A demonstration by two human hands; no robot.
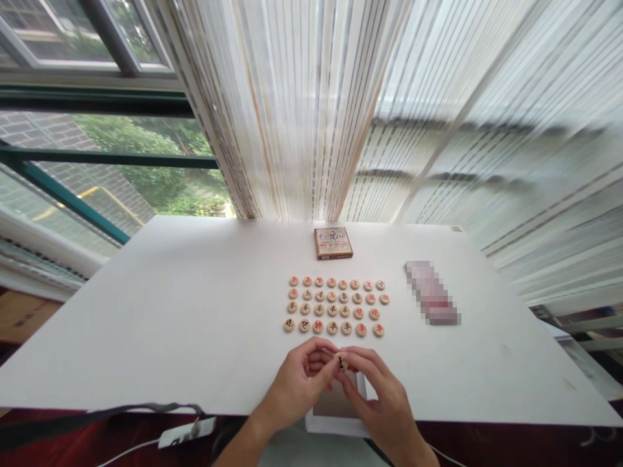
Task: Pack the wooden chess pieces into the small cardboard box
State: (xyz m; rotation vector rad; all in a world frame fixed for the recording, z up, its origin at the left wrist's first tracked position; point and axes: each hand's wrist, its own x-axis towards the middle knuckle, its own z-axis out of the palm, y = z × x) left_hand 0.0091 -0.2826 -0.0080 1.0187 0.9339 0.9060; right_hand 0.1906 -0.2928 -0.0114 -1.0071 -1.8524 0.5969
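Observation:
Both of my hands meet near the front edge of the white table. Between the fingertips of my left hand and my right hand is a round wooden Chinese chess piece with a black character, turned partly on edge. Each hand pinches it from its own side. Under the hands sits an open white box, its inside partly covered by them. Just beyond, several rows of chess pieces lie face up, marked in red or black.
A flat printed box lies behind the rows. To the right is a pixelated pinkish object. The white table reaches back to a string curtain and a window. A power strip hangs by the front edge at left.

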